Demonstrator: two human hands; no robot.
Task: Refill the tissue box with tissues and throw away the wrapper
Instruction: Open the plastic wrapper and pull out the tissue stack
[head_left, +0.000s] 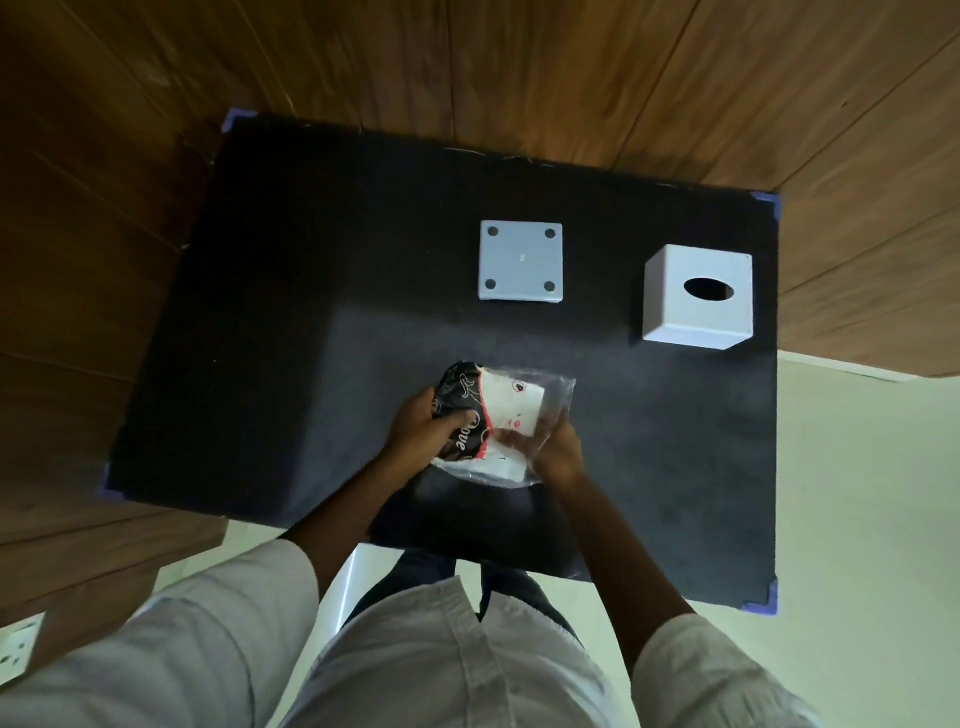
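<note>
From my remote seat I saw both hands over the near middle of the black table (291, 312): the left hand (423, 428) gripped the dark printed end of the tissue pack (498, 415), and the right hand (558, 452) pinched its clear wrapper end, with the tissues mostly inside. Beyond the pack lay the box's base plate (521, 268), feet up, and to the plate's right stood the white tissue box cover (698, 299), slot up and seemingly empty. I judged it early: unwrapping underway, with filling, closing and binning the wrapper all left.
</note>
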